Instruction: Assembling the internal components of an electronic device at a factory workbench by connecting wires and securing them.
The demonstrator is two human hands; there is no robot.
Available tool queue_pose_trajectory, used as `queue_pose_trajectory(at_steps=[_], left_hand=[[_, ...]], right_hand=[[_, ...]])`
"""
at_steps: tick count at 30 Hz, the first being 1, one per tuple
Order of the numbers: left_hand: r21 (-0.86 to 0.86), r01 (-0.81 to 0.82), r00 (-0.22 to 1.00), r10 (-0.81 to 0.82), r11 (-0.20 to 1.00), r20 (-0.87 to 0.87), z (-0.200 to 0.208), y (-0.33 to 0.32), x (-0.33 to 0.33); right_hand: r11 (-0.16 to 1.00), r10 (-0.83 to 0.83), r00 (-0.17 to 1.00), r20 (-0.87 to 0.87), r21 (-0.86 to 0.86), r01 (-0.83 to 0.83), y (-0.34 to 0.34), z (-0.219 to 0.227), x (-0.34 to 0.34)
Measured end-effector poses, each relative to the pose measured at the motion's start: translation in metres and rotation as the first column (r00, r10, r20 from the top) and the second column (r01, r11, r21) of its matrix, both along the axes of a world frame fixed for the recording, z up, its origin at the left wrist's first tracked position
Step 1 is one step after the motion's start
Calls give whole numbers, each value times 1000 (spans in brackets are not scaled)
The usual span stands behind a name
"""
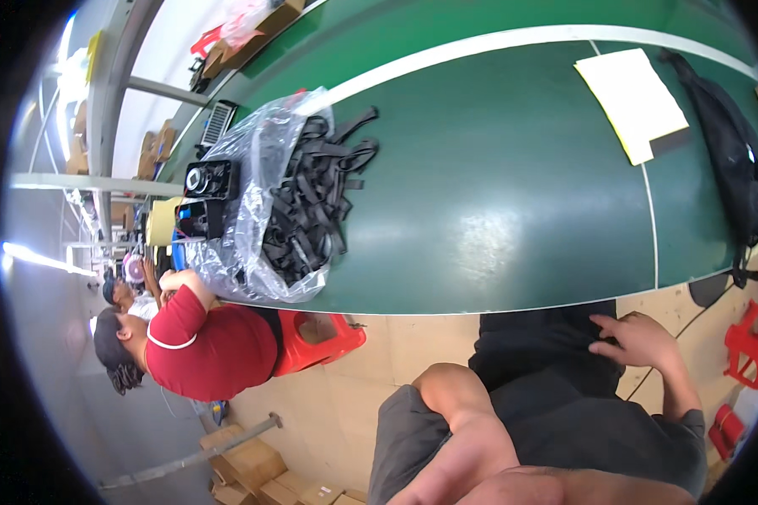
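Observation:
My right hand (638, 341) lies on the right thigh of my black trousers, below the table edge. Its thumb and fingers are stretched out and hold nothing. My left arm (467, 412) is bent sharply, elbow toward the table, and its forearm runs back to the lower edge, where the hand does not show. On the green table (472, 160), left of the middle, a clear plastic bag (257, 151) lies on its side. A heap of black webbing straps (312, 202) spills from its mouth, out of contact with either hand.
White and yellow sheets (636, 97) lie at the right, beside a black bag (728, 151). Two black devices (209, 179) stand left of the plastic bag. A person in red (215, 349) sits on a red stool (320, 341). Red stools (754, 341) stand at the right; cardboard boxes (248, 459) lie behind.

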State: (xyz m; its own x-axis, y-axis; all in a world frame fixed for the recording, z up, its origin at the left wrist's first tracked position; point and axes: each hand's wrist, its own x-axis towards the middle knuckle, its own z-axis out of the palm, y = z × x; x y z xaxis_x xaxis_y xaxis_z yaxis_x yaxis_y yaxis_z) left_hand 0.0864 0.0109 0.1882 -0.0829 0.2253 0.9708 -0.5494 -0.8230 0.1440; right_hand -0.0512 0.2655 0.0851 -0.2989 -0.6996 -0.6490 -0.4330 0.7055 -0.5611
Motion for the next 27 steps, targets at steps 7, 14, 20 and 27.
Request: queue_pose_trajectory(at_steps=[7,14,20,27], left_hand=[[-101,988,-96,-973,-119,208,10,-33,-27],[-35,983,-150,-896,-181,418,7,-31,37],[-104,993,103,-861,59,497,-8,-57,16],[-251,932,362,-734,263,575,1,-121,-39]], right_hand=[[768,525,789,321,-579,-275,-96,68,-62],[551,227,934,277,-827,111,-181,42,-103],[303,103,981,167,-944,129,-169,-5,-124],[390,106,933,345,-877,280,-175,6,-130]])
